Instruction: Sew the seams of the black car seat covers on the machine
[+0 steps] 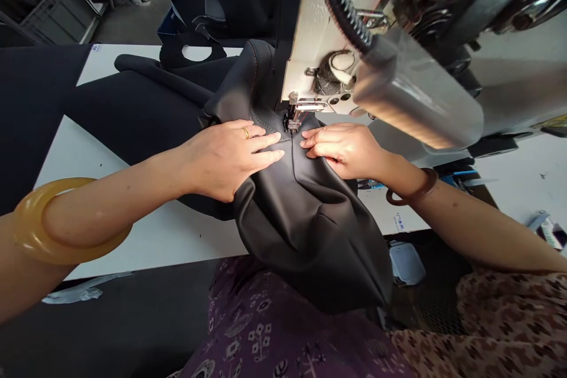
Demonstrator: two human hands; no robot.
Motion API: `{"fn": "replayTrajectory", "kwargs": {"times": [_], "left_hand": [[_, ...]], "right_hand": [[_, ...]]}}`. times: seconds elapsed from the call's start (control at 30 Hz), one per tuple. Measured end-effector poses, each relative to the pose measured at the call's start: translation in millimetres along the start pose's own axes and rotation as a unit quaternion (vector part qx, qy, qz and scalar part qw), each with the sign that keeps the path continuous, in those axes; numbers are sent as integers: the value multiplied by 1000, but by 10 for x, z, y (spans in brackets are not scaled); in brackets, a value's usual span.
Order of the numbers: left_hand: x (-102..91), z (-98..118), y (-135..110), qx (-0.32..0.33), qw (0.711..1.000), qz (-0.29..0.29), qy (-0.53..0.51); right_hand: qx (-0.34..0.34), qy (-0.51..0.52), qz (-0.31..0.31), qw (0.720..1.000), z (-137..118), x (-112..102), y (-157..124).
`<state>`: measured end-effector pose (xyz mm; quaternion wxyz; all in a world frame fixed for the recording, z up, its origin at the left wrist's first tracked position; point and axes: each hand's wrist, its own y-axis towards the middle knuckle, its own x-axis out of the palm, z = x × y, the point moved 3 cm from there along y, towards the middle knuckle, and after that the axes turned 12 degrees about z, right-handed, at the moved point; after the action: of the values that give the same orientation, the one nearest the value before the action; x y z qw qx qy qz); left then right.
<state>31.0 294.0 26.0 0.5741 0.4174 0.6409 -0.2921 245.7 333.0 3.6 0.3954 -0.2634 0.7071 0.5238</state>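
Both hands press unclenched, gripping nothing, on the black leather piece [301,212] mid-table [146,236], the left hand [225,156] flat at nine o'clock of the presser foot [293,118], the right hand [343,147] with bent fingertips at three o'clock, likely spreading it taut there.

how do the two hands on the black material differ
The left hand lies flat with its fingers stretched out; the right hand has its fingers curled in. The left hand wears a gold ring; none shows on the right hand. Both press on the black material in front of the presser foot, one on each side of it.
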Motion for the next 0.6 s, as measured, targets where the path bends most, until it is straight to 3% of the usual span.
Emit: {"fn": "replayTrajectory", "kwargs": {"times": [0.2,0.43,0.6], "left_hand": [[36,-51,-5,-10,1000,0,-19],[39,-124,5,-6,1000,14,-21],[53,-173,11,20,1000,2,-16]], "right_hand": [[37,17,-19,999,46,8,9],[-18,-5,48,999,89,-17,8],[-7,8,17,1000,45,-16,-4]]}}
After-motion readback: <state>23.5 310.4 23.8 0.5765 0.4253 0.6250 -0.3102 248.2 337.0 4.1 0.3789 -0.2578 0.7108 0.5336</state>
